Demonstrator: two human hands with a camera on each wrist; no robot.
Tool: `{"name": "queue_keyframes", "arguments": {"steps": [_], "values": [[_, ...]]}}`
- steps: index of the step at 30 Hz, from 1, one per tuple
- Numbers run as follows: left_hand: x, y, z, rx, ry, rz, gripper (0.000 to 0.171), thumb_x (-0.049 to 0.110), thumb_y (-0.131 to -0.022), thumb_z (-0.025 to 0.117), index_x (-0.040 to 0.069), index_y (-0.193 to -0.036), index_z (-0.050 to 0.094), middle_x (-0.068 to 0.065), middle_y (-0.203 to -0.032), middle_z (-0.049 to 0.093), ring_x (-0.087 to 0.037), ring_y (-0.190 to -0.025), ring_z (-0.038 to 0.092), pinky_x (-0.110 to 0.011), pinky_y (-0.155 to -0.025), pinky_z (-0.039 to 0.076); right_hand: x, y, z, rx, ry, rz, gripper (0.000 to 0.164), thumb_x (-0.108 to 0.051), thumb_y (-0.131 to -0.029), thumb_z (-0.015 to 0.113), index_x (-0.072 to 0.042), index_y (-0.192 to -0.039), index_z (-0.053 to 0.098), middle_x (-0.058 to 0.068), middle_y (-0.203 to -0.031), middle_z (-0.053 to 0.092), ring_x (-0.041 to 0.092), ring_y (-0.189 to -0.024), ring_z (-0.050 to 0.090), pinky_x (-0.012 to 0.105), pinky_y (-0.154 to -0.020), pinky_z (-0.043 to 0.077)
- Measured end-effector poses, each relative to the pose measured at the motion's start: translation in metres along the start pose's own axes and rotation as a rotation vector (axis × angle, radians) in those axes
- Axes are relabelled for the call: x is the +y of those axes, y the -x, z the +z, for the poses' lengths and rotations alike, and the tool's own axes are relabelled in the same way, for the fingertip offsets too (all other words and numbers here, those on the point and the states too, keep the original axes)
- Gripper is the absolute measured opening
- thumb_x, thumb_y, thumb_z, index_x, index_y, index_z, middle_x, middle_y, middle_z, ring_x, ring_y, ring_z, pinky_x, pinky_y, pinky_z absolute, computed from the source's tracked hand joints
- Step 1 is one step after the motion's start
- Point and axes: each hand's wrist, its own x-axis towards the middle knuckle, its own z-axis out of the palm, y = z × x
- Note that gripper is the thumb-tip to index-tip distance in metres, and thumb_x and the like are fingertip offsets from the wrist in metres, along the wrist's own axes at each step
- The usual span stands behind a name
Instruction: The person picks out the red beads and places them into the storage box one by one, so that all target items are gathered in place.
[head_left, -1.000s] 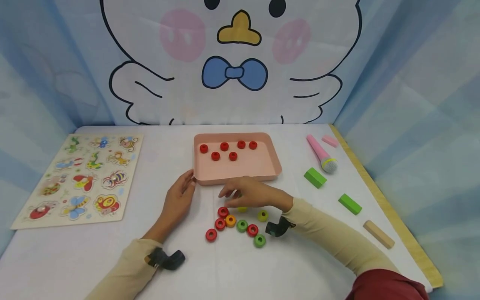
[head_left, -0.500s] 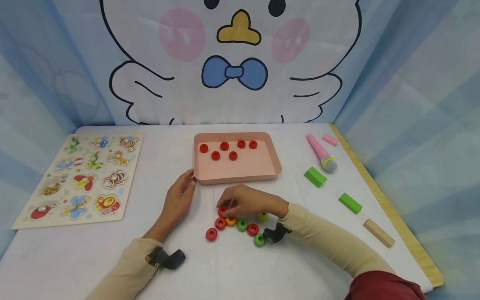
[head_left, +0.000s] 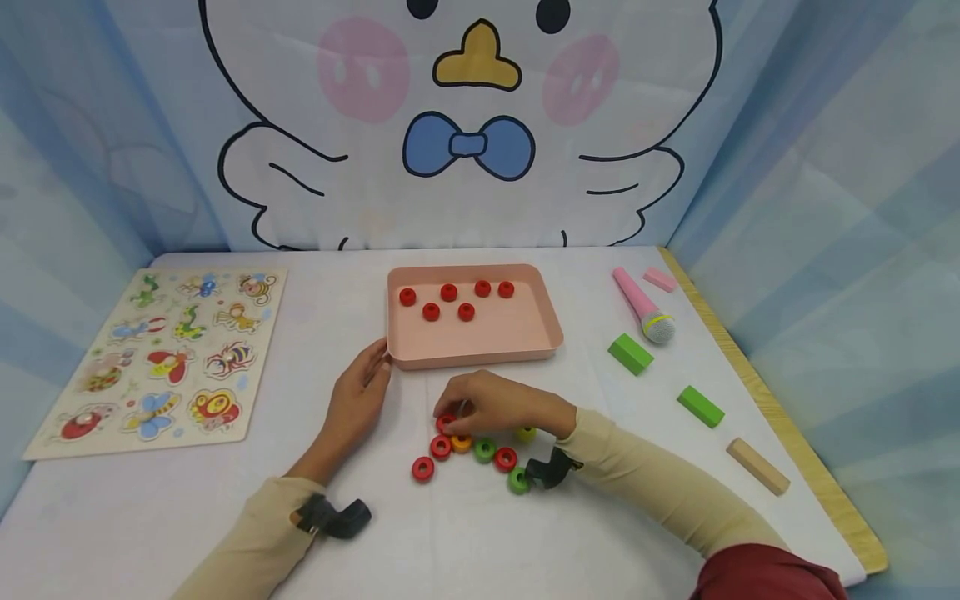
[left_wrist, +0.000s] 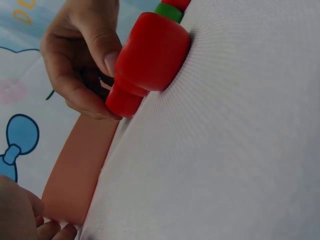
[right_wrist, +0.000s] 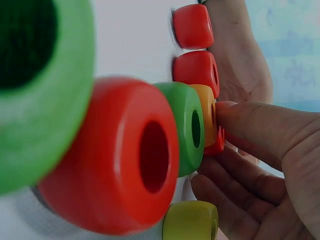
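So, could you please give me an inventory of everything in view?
Table: one, white, beneath the items.
Backdrop: one, blue and white, behind.
Puzzle board: one, cream with insect pictures, left.
Tray: one, pink, centre.
Tray beads: six, red, inside.
Loose beads: four red, two green, one orange, at least one yellow; in front of tray.
Microphone: one, pink and silver, right.
Blocks: two green, one pink, one tan; right.
Wrist cameras: two, black, on wrists.
Sleeves: beige and maroon, on arms.
Left hand: one, at tray's near-left corner.
Right hand: one, pinching loose red bead.
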Motion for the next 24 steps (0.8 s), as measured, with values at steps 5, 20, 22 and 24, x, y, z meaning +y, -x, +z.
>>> {"name": "queue_keyframes", "arguments": {"steps": [5, 20, 22, 24], "values": [[0.000, 0.000, 0.000, 0.000, 0.007, 0.003, 0.046, 0.004, -0.102, 0.046, -0.002, -0.146, 0.041, -0.019, -0.146, 0.046, -0.026, -0.133, 0.046, -0.031, -0.109, 0.039, -0.001, 0.000, 0.000, 0.004, 0.005, 0.001, 0.023, -0.020, -0.091, 0.072, -0.011, -0.112, 0.073, -0.006, -0.099, 0.065, 0.002, -0.087, 0.060, 0.016, -0.082, 0.053], [-0.001, -0.001, 0.001, 0.008, -0.010, -0.005, 0.045, 0.006, -0.102, 0.046, -0.001, -0.147, 0.041, -0.017, -0.146, 0.046, -0.025, -0.133, 0.046, -0.032, -0.109, 0.039, 0.001, 0.006, -0.062, 0.206, 0.078, 0.037, 0.029, -0.017, -0.090, 0.073, -0.006, -0.117, 0.071, -0.002, -0.106, 0.066, 0.011, -0.097, 0.064, 0.027, -0.090, 0.054], [-0.002, -0.001, 0.001, 0.010, -0.012, -0.002, 0.045, 0.006, -0.102, 0.046, -0.001, -0.146, 0.041, -0.017, -0.146, 0.046, -0.025, -0.133, 0.046, -0.032, -0.109, 0.039, 0.013, 0.005, -0.077, 0.258, 0.085, 0.075, 0.030, -0.016, -0.090, 0.074, -0.005, -0.118, 0.071, 0.000, -0.106, 0.067, 0.014, -0.098, 0.064, 0.029, -0.090, 0.055], [-0.002, -0.001, 0.001, 0.011, -0.007, 0.001, 0.045, 0.006, -0.102, 0.046, -0.001, -0.146, 0.042, -0.018, -0.146, 0.047, -0.025, -0.132, 0.047, -0.032, -0.109, 0.039, 0.025, 0.001, -0.089, 0.294, 0.082, 0.127, 0.031, -0.015, -0.090, 0.074, -0.004, -0.118, 0.070, 0.003, -0.108, 0.068, 0.016, -0.099, 0.064, 0.030, -0.090, 0.055]]}}
